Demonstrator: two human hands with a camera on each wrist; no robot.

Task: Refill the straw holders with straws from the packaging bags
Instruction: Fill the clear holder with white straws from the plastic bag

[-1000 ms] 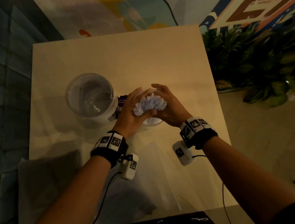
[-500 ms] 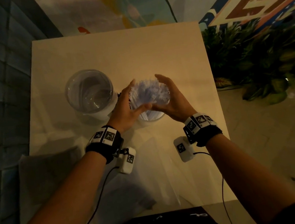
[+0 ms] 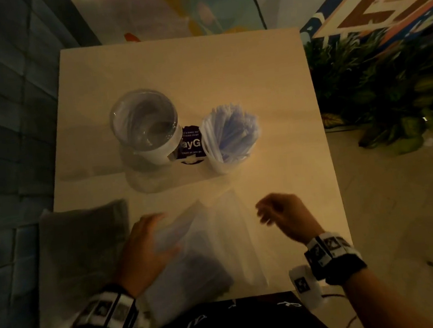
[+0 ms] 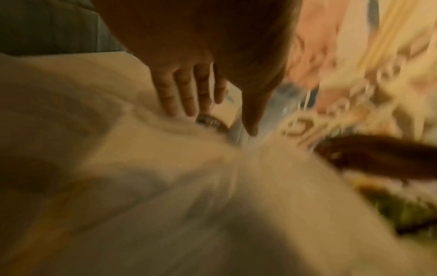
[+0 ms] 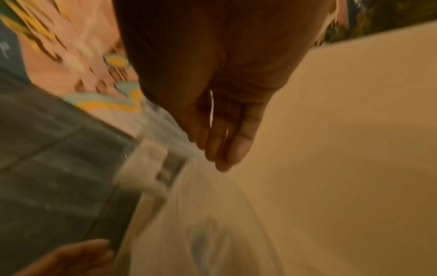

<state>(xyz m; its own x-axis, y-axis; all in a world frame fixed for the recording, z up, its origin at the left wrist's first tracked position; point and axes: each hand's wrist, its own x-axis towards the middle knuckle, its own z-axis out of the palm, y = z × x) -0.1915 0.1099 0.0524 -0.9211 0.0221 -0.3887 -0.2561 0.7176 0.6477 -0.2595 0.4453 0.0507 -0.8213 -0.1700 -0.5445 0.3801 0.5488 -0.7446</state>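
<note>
On the pale bench (image 3: 199, 66) two clear straw holders stand side by side near its middle. The left straw holder (image 3: 146, 126), a wide clear jar with a white band round its base, holds only a few straws against its wall. The right straw holder (image 3: 230, 138) is packed with white and pale blue straws (image 3: 232, 124) that fan out above its rim. Between the two, touching or just behind them, stands a small purple sign (image 3: 191, 145) with white lettering. Toward the bench's near edge lie clear packaging bags (image 3: 219, 244), crumpled and overlapping; a dark bundle shows through the plastic near the edge. The left hand (image 3: 143, 242) lies at the left side of the bags with its fingers (image 4: 182, 89) spread and nearly straight, the fingertips on the plastic; the left wrist view is blurred, so I cannot tell whether the thumb nips the film. The right hand (image 3: 283, 215) hovers over the bench just right of the bags, its fingers (image 5: 227, 145) loosely bent and together, holding nothing. A grey cloth (image 3: 84, 246) hangs over the bench's near left corner. Green plants (image 3: 379, 86) stand on the floor beyond the bench's right edge.
</note>
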